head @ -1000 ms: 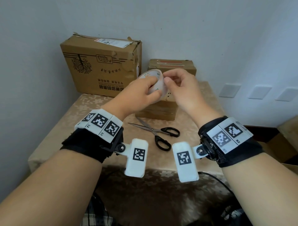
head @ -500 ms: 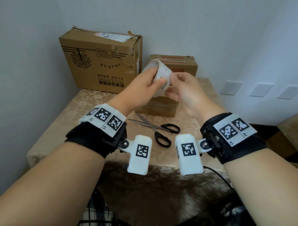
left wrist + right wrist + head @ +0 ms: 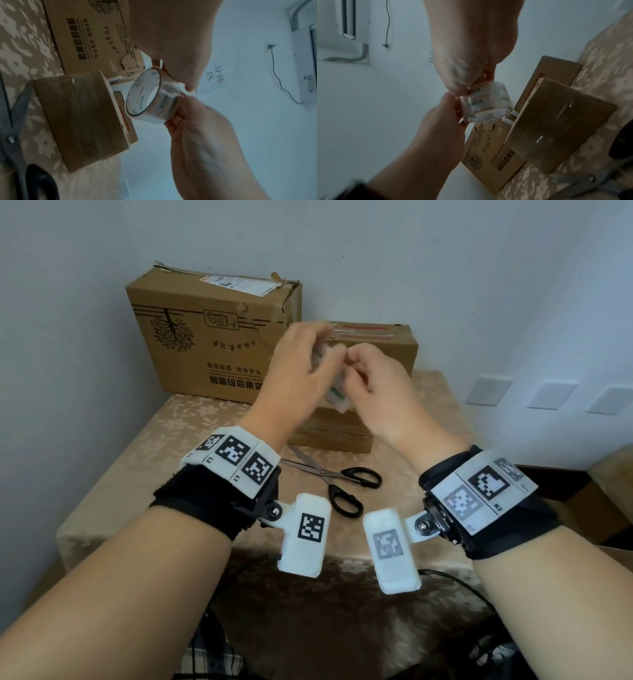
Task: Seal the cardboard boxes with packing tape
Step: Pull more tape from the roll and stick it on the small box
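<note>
From the head view I see my left hand and right hand raised together over the tabletop, its cloth beige with a pale flower pattern. Between them is the roll of clear packing tape, mostly hidden. Behind stand a large printed cardboard box and a small cardboard box; black-handled scissors lie nearer me.

At the left wrist, the glossy transparent ring hangs above the small box's taped side; right fingers curl around its outer wall.

At the right wrist, left fingers wrap the roll, and my right fingertips pinch its surface.
</note>
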Demonstrator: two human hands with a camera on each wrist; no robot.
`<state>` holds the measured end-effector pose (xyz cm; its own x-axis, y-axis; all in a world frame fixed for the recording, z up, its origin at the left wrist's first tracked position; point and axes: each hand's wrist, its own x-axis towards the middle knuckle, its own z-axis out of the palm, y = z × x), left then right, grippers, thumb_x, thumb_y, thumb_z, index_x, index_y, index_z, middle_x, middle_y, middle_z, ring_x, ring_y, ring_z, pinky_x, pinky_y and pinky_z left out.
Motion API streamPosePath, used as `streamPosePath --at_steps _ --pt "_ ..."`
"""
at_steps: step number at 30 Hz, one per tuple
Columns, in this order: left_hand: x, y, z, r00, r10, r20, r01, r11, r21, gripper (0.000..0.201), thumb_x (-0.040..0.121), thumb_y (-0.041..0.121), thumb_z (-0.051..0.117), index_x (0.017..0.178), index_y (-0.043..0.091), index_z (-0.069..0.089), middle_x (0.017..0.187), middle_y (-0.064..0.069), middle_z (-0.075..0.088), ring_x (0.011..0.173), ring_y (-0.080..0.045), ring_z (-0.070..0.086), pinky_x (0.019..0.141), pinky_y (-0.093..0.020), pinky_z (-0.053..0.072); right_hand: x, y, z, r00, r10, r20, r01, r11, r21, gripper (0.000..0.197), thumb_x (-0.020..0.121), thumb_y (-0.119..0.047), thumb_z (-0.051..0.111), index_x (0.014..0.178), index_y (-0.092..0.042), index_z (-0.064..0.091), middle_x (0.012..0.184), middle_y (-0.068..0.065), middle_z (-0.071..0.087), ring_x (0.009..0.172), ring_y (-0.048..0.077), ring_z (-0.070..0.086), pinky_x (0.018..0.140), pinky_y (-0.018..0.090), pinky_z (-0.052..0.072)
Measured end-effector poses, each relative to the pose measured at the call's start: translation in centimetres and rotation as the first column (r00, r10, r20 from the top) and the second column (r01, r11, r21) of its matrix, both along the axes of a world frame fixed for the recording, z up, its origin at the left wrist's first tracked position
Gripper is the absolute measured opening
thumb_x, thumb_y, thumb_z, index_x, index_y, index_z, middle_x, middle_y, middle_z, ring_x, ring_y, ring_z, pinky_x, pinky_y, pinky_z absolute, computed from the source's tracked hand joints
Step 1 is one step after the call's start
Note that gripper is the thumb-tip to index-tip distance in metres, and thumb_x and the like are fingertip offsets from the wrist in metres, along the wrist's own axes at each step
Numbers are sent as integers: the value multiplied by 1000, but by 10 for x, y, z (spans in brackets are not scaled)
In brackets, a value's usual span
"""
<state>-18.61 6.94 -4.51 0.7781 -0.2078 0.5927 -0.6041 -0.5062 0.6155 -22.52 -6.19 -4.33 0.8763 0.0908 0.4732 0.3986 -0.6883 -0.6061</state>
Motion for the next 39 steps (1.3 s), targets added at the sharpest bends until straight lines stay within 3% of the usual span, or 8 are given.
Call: streamPosePath --at_steps 3,9,14,21,26,30,33,39 --pt "9 -1 -7 985 174 -17 -175 985 -15 47 101 39 36 59 20 45 64 3 47 73 -19 47 65 -34 35 -1 10 -5 999 22 26 -19 992 -122 19 102 -24 41 110 -15 55 83 -12 54 72 4 49 67 30 41" --pt "16 -3 -15 935 268 -234 -294 952 -82 49 102 39 33 59 16 36 60 3 39 53 -9 35 50 -28 21 3 21 -14 985 -43 168 84 966 -245 17 101 -20 43 104 -8 55 92 2 58 87 23 54 76 34 37" --pt "18 -8 -12 946 211 -245 -250 958 -141 50 102 37 37 56 16 40 55 3 41 49 -9 36 49 -24 25 5 27 -14 950 -172 261 254 913 -321 20 103 -22 38 104 -12 56 90 -4 48 83 17 43 73 28 19" --pt "12 -11 -15 953 27 -302 -97 971 -218 31 97 30 51 90 3 65 78 -2 62 74 -14 58 78 -35 52 5 12 -8 952 -241 187 288 915 -283 23 103 -24 37 105 -11 56 91 -2 54 84 19 49 80 32 30" --pt "1 -19 -16 946 -90 -310 1 961 -277 29 97 25 52 89 -1 63 74 -1 59 69 -11 53 77 -34 51 5 5 -14 964 -214 156 240 955 -175 20 103 -22 40 95 -12 55 85 -2 53 83 23 54 81 40 42" --pt "0 -21 -17 933 -144 -330 18 934 -358 12 96 21 53 102 12 57 94 0 61 85 -10 57 82 -25 50 6 -1 -14 968 -221 122 229 972 -57 18 101 -18 42 93 -11 56 87 -2 55 87 26 56 79 41 45" --pt "6 -13 -17 890 -235 -390 68 916 -396 24 95 22 57 113 7 59 105 -3 65 97 -11 60 91 -25 49 7 -3 -9 966 -215 141 222 974 -36 18 100 -14 41 95 -9 58 88 -3 55 87 24 56 79 39 44" --pt "5 -10 -19 896 -241 -374 73 909 -411 17 92 15 61 103 2 65 95 -13 67 84 -13 61 83 -23 53 9 -4 -12 967 -206 148 220 972 -79 18 100 -14 41 96 -10 58 94 4 61 90 28 56 81 44 44"
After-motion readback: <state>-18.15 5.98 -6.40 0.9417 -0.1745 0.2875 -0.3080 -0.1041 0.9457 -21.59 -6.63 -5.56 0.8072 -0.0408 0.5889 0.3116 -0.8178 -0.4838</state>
